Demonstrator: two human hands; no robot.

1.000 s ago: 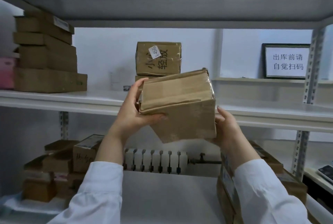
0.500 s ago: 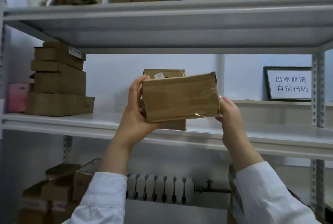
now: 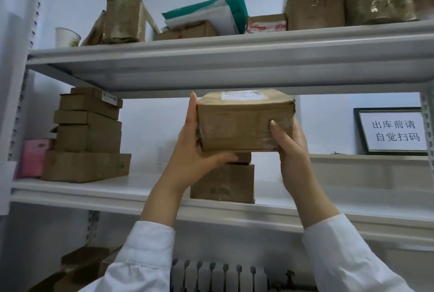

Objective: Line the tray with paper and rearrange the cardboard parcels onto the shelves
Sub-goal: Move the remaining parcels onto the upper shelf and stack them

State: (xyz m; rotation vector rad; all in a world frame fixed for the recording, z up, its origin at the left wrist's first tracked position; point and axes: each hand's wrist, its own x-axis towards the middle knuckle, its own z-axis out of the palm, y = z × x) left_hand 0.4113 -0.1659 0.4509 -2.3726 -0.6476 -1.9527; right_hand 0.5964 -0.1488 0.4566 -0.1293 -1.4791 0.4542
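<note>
i hold the cardboard parcel [image 3: 244, 124] up in front of the middle shelf [image 3: 94, 194], between my two hands. my left hand [image 3: 195, 150] grips its left end: the fingers [image 3: 192, 113] lie straight up along the side and the thumb reaches under the bottom edge. my right hand [image 3: 291, 150] grips the right end, thumb pressed on the near face, the other fingers hidden behind the parcel. the parcel is wrapped in clear tape, sits nearly level, and has a white label on its top face. its top edge is just under the upper shelf [image 3: 211, 56].

right below it a thin box [image 3: 243, 157] lies on a larger box [image 3: 223, 182] standing on the middle shelf; i cannot tell whether the parcel touches the thin box. at the left of the same shelf is a stack of boxes [image 3: 89, 132], with a pink box [image 3: 32, 157] beside it. at the far right a framed sign [image 3: 394, 130] stands against the wall. the upper shelf carries more parcels and a paper cup [image 3: 65, 36] at its left end.
</note>
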